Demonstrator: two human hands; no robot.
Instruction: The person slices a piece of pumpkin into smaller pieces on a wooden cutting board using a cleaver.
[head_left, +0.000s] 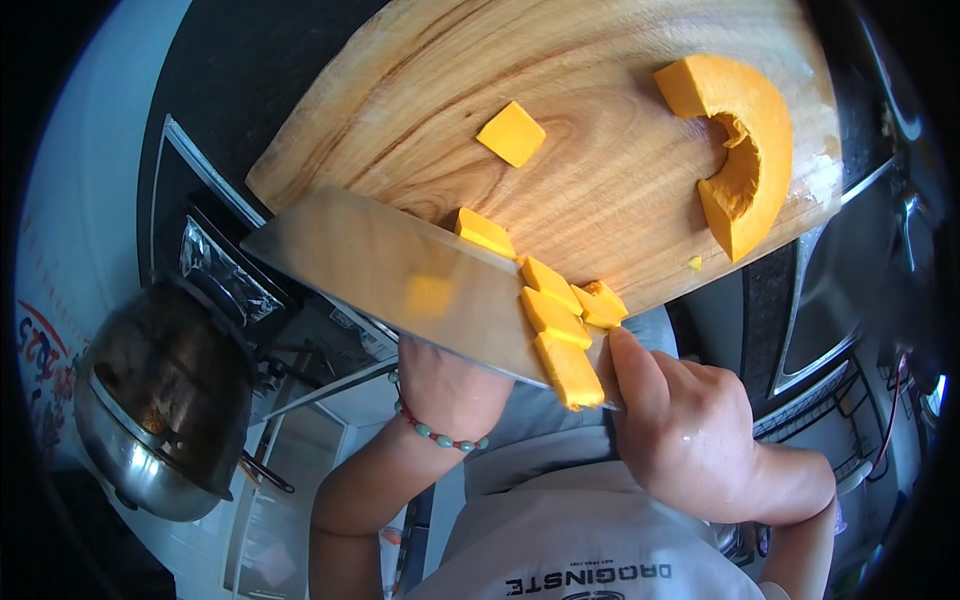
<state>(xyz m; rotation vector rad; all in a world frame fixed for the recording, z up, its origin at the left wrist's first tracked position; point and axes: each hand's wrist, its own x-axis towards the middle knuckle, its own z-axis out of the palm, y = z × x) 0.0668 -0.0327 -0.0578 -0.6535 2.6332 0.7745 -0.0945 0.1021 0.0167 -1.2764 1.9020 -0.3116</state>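
My right hand (682, 435) grips a wide-bladed kitchen cleaver (352, 262) near its heel; its handle is hidden in my fist. The blade lies flat-side up across the near edge of a wooden cutting board (405, 97). Several cut pumpkin pieces (556, 319) rest on the steel close to my right fingers. An orange patch on the blade looks like a reflection. Another pumpkin piece (486, 232) touches the blade's far edge. My left hand (454, 386), with a beaded bracelet, is under the blade; its fingers are hidden. Farther in lies a single pumpkin chunk (512, 133).
A curved, hollowed pumpkin section (750, 157) sits on the board's right side, with a small scrap (695, 262) near it. At left are a foil-lined cooktop (225, 262) and a metal pot (165, 405). A sink (821, 292) is at right.
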